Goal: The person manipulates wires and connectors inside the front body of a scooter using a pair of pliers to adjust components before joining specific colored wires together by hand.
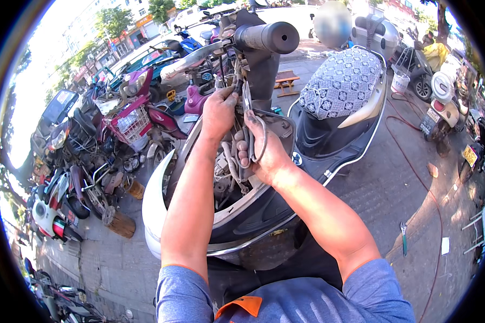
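My left hand (219,114) is closed, thumb and fingers pinching the wires (238,70) that hang below the scooter's handlebar. Close beside it, my right hand (267,148) grips a pair of scissors (247,99) with a large grey looped handle. Their metal blades point up at the wires by my left fingertips; how far apart they are is hard to tell. Above both hands juts a black handlebar grip (269,37). The scooter's front is stripped, and cables and hoses (231,167) show inside its open body (167,210).
The scooter's seat (342,83) wears a patterned cover. Parked scooters and loose parts crowd the left, near a wood stump (118,222). A red hose (415,167) crosses the pavement on the right, where an adjustable wrench (403,237) lies. A small wooden stool (286,83) stands beyond the scooter.
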Demonstrator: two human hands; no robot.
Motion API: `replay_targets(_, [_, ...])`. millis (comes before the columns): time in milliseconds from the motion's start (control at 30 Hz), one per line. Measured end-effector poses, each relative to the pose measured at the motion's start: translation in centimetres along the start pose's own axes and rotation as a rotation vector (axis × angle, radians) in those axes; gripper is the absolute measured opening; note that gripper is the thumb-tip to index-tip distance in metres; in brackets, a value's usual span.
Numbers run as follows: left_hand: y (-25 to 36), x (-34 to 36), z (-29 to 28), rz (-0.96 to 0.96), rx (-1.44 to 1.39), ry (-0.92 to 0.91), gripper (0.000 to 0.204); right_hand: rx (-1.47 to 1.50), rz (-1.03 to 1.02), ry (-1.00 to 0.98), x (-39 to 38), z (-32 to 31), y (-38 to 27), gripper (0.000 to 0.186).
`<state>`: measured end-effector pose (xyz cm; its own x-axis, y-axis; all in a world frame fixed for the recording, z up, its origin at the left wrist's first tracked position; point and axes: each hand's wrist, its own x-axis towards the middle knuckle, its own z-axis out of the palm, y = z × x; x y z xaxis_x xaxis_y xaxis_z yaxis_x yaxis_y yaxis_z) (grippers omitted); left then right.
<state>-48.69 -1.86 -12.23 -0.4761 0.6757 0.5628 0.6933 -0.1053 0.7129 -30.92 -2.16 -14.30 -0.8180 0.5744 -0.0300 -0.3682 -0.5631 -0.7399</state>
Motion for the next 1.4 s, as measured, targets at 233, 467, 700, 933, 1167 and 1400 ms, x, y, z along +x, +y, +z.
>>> replay_targets(233, [0.4, 0.0, 0.6, 0.093, 0.089, 0.048, 0.036, 0.135, 0.179, -0.1, 0.0, -1.2, -1.5, 0.058])
replay_targets(467, [-0.5, 0.1, 0.7, 0.139, 0.175, 0.069, 0.036, 0.12, 0.145, -0.073, 1.1, -1.1, -0.9, 0.058])
replay_targets(700, [-0.7, 0.4, 1.0, 0.186, 0.229, 0.063, 0.035, 0.184, 0.092, 0.0, 1.5, 0.0, 0.1, 0.052])
replay_targets(933, [-0.1, -0.1, 1.0, 0.173, 0.221, 0.086, 0.033, 0.36, 0.256, -0.085, 1.1, -0.3, -0.9, 0.056])
replay_targets(1167, [-0.6, 0.4, 1.1, 0.19, 0.22, 0.091, 0.033, 0.215, 0.039, 0.074, 2.1, 0.9, 0.3, 0.053])
replay_targets(1400, [-1.1, 0.5, 0.3, 0.184, 0.199, 0.03, 0.035, 0.058, -0.039, 0.105, 2.1, 1.3, 1.1, 0.051])
